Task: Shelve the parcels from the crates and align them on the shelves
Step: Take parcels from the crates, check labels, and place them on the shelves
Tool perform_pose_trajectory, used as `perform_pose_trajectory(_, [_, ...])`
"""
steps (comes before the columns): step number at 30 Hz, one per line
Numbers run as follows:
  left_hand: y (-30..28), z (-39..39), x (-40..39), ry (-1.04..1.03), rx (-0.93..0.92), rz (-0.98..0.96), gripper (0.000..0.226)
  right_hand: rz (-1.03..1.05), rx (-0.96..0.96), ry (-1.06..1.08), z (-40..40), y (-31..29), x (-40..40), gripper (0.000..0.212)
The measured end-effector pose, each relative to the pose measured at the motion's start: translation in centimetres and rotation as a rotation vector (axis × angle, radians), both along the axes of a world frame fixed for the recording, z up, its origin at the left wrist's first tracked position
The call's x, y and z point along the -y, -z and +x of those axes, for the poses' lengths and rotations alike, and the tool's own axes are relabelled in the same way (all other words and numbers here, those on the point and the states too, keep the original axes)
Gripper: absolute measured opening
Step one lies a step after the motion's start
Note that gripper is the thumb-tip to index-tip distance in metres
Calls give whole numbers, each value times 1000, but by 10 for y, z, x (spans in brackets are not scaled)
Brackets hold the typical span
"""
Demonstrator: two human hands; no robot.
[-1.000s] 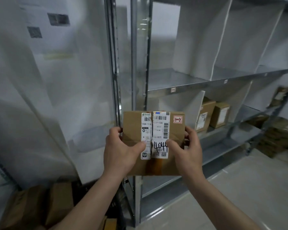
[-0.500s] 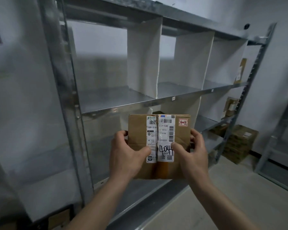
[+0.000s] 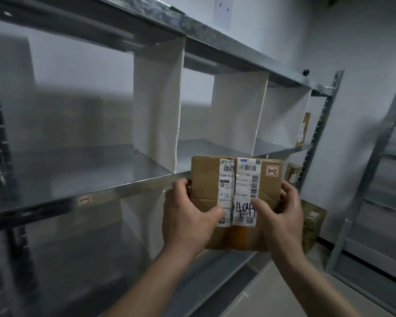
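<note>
I hold a brown cardboard parcel (image 3: pixel 206 179) upright in front of me, its white shipping labels facing me with "4044" handwritten in black and a red "1-2" tag at its top right. My left hand (image 3: pixel 188 220) grips its left edge, thumb across the label. My right hand (image 3: pixel 281 216) grips its right edge, thumb on the label too. The parcel hangs just in front of the metal shelf (image 3: pixel 82 179), level with that shelf's front lip. White dividers (image 3: pixel 158 106) split the shelf into bays; the near bays hold nothing.
A thin parcel (image 3: pixel 303 130) leans in the far right bay, and another (image 3: pixel 292 171) sits one level lower. A cardboard box (image 3: pixel 313 223) stands on the floor by the rack's end post (image 3: pixel 318 129). A second metal rack (image 3: pixel 375 179) stands at the right. The floor lies between them.
My view has swung right and upward along the rack, and I have come closer to the shelf. The parcel stays gripped in both hands, now raised to the middle shelf's edge.
</note>
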State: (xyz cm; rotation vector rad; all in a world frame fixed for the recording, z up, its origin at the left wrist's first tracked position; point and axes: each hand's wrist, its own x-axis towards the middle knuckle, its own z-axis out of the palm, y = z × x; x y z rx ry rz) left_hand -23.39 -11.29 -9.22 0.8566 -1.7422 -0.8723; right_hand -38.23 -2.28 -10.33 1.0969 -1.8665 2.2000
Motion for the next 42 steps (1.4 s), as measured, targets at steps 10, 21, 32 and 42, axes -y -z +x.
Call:
perform_pose_trajectory(10, [-42,-90,80,13,4,-119,70,-127,9,-80,-90,-44,85,53])
perform_pose_trajectory(21, [-58,-148,144,-296,59,-171,75,-189,26,-403,-173,-74,206,53])
perform_pose_trajectory(32, [-42,-185,155,-637,229,-175,78,16,-13,-695,-222,-50,266,51])
perform_pose_trajectory(42, [-42,-200,170,-778,305,-111,87,114,-18,-764,-232,-52,296,66])
